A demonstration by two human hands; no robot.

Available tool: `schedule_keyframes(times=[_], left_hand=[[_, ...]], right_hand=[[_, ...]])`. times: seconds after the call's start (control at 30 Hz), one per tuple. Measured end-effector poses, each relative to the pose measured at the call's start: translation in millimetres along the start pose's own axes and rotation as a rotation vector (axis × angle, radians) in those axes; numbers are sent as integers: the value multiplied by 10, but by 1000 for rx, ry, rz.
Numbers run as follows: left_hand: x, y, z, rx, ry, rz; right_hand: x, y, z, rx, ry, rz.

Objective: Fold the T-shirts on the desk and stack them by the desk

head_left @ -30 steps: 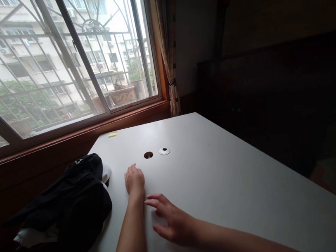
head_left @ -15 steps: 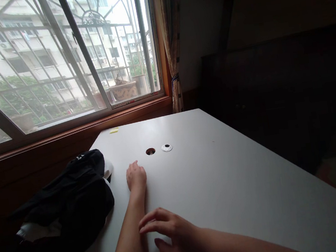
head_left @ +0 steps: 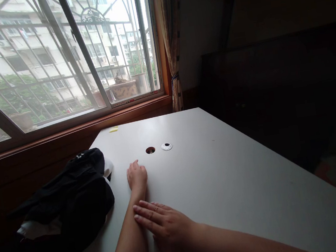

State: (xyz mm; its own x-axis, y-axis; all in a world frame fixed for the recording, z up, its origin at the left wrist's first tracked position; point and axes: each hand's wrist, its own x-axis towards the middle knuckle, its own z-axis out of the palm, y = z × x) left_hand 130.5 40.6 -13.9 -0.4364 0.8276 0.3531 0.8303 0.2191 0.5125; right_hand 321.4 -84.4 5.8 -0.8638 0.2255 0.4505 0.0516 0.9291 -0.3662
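right fingers (head_left: 149, 215) straight, against left forearm (head_left: 129, 240)

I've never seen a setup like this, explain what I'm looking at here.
No machine here: it's a person's view, from a camera worn on their head. Their bare left hand is stretched out on the smooth white table; the bare right hand is open, fingertips over the left forearm, apparently touching. Nothing held shows, though the left palm is hidden. On the table are a crumpled black cloth bundle with white parts, a flat yellow strip and a round white disc with a dark opening, beside a round hole.
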Motion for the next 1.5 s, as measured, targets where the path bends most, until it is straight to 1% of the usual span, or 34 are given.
schedule_keyframes(times=[0.13,0.2,0.27,0.37,0.43,0.5,0.57,0.7,0.77,0.87,1.0,1.13,1.2,1.27,1.4,1.5], left_hand=[[13,5,-4,-105,21,-49],[32,-2,-15,-176,46,-90],[58,-21,-33,-258,84,-132],[96,-71,-48,-397,161,-180],[118,-113,-33,-497,214,-219],[139,-155,5,-609,252,-267],[160,-190,53,-726,279,-313],[190,-215,113,-916,317,-373],[194,-208,111,-981,325,-387],[186,-189,82,-1044,331,-401],[167,-171,35,-1087,329,-421],[156,-151,3,-1110,325,-445],[155,-140,-7,-1118,326,-453],[157,-131,-11,-1125,328,-459],[164,-124,-10,-1129,332,-468],[169,-129,-8,-1129,327,-476]], right_hand=[[-5,-65,-32,89,-3,-138],[-6,-122,-69,159,10,-171],[-7,-168,-113,271,53,-127],[-4,-172,-158,461,149,67],[-2,-140,-164,513,158,144],[-7,-114,-157,507,130,133],[-24,-112,-147,506,102,81],[-50,-138,-128,559,131,-6],[-36,-133,-120,538,169,2],[-1,-106,-110,449,204,63],[-13,-95,-81,330,132,96],[-96,-102,-34,242,74,42],[-127,-105,-26,229,55,4],[-136,-111,-36,231,39,-4],[-113,-129,-79,214,20,66],[-102,-134,-95,253,1,76]])
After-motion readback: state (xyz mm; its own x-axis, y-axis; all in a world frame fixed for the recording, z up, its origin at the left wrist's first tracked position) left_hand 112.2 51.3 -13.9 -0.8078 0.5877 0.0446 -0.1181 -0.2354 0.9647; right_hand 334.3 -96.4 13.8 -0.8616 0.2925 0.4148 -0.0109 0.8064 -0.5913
